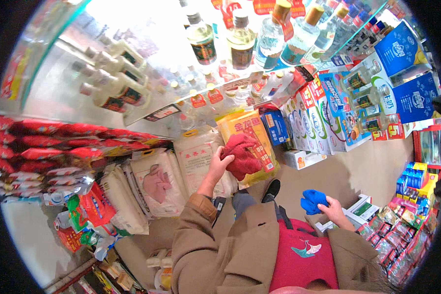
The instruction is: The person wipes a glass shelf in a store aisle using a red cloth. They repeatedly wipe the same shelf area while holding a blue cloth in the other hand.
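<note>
My left hand (219, 163) grips a crumpled red cloth (242, 156), held in front of a yellow rice bag (268, 141). Between the fingers of my right hand (332, 210) is a bunched blue cloth (311, 202), above the floor. A pink cloth (157, 183) lies on one of the white rice sacks (194, 147) to the left. Ahead of me, clear glass liquor bottles (240, 40) with metallic and gold caps stand on a glass shelf (220, 86). More bottles (114, 82) are grouped on the left part of the shelving.
Milk cartons (316, 121) are stacked at the right, with several bottles (367, 101) on top. Red snack packets (58, 137) fill a rack at far left. Colourful bags (93, 207) sit below it. Packaged goods (389, 228) line the right side, beside the floor (327, 169).
</note>
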Motion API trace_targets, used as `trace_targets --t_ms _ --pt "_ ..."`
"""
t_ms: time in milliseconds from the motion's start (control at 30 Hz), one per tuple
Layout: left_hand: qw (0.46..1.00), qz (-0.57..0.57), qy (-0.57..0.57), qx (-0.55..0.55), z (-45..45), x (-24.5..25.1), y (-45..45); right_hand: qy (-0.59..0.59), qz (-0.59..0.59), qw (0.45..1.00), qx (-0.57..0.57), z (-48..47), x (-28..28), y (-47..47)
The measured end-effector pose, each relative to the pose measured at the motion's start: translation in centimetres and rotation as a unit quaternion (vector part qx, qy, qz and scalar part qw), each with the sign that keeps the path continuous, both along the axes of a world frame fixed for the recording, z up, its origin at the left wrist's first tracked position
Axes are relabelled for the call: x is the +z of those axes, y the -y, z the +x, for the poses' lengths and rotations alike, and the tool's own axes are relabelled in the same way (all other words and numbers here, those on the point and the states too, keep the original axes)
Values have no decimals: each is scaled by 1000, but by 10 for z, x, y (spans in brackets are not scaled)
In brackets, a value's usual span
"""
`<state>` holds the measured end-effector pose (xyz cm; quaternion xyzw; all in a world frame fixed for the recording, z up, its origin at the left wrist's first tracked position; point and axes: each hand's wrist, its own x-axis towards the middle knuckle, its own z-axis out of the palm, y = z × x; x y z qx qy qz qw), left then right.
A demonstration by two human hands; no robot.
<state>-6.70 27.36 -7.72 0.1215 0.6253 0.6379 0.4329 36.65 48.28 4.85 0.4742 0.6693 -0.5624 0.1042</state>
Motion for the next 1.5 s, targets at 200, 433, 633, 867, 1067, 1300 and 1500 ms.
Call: trace_targets --t_ms 200,433,633,867,1067,1300,1500 --pt "985 98 -91 108 -44 154 10 -83 9 996 42 -46 27 -7" --pt "930 194 -160 268 -115 210 -17 -132 38 990 -26 -52 38 -2" --pt "940 94 -162 284 -192 176 -56 -133 86 985 -73 -42 42 10" --pt "895 15 -367 254 -171 148 -51 -105 146 984 -16 -74 71 19" --pt "988 88 -121 -30 -76 164 14 -160 158 964 144 -160 94 14" --pt "982 147 -32 -115 45 210 62 -331 60 874 350 -263 101 49" --pt "998 60 -34 12 80 217 108 -314 -121 823 458 -305 104 92"
